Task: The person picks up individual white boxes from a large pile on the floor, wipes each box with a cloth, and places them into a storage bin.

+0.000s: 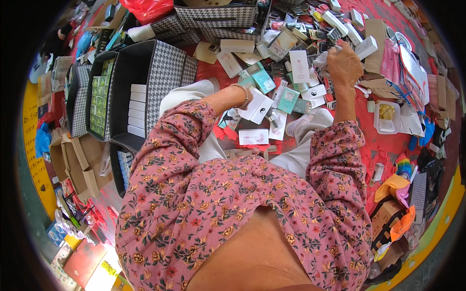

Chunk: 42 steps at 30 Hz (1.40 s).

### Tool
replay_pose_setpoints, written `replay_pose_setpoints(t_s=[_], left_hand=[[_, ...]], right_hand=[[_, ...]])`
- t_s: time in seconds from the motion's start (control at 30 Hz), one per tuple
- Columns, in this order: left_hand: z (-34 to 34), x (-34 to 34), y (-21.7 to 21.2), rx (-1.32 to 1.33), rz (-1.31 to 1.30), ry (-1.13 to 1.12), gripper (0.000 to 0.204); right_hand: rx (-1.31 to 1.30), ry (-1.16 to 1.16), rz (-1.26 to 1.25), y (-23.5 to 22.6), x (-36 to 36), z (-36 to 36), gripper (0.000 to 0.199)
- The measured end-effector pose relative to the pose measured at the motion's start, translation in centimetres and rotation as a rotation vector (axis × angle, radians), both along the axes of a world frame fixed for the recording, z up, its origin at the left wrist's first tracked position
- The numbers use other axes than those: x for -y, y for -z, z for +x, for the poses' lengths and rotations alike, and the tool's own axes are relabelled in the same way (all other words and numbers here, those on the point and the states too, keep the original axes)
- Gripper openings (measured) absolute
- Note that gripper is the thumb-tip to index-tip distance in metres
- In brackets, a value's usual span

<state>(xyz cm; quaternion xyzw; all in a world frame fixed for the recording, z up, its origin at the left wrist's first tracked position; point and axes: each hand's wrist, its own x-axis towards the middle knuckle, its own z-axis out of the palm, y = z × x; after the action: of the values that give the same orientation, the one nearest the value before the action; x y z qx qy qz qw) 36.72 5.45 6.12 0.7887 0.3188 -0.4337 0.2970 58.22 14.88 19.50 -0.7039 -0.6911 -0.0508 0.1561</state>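
My left hand point(245, 98), with a bracelet at the wrist, is closed on white boxes point(258, 107) that bear a round black-and-white mark. Over the right part of the pile my right hand point(343, 64) reaches out with its fingers bent and drawn together; what they hold, if anything, I cannot make out. Between the hands lie a tall white box point(299, 67), a teal box point(288, 100), another teal box point(263, 81) and more small packages. A flat white box point(253, 137) with a pink print lies nearest my body.
At the left stands an open houndstooth storage box point(162, 72), with green packs point(99, 94) and stacked white boxes point(137, 110) in its compartments. A clear tub point(387, 117) with yellowish contents is at the right. Cardboard boxes point(80, 162) sit at the lower left. Red sheeting covers the ground.
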Motion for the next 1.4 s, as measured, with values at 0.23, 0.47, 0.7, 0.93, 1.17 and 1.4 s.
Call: replay_pose_setpoints(t_s=[0.23,0.47,0.7,0.93,1.17,1.4], left_hand=[[1.3,-0.4,-1.9,0.259,0.254,-0.178,0.035],[1.3,0.4,-1.6,0.205,0.231,-0.135,0.029],[1.5,1.1,-2.8,0.179,0.222,-0.117,0.023],[1.4,1.1,-2.9,0.160,0.207,-0.152,0.025],[1.2,0.7,-3.8,0.151,0.179,-0.127,0.022],[1.1,1.0,-4.7,0.254,0.213,-0.045,0.018]], right_hand=[[-0.008,0.003,-0.038,-0.5,-0.2,-0.8,0.023],[-0.007,0.022,-0.055,-0.3,-0.8,-1.1,0.024],[0.018,0.031,-0.037,0.3,-1.2,-0.1,0.023],[-0.006,0.016,0.031,0.6,-1.7,0.2,0.021],[0.027,0.078,0.053,-0.2,-1.8,0.3,0.019],[0.029,0.061,0.000,0.0,-1.7,0.1,0.019]])
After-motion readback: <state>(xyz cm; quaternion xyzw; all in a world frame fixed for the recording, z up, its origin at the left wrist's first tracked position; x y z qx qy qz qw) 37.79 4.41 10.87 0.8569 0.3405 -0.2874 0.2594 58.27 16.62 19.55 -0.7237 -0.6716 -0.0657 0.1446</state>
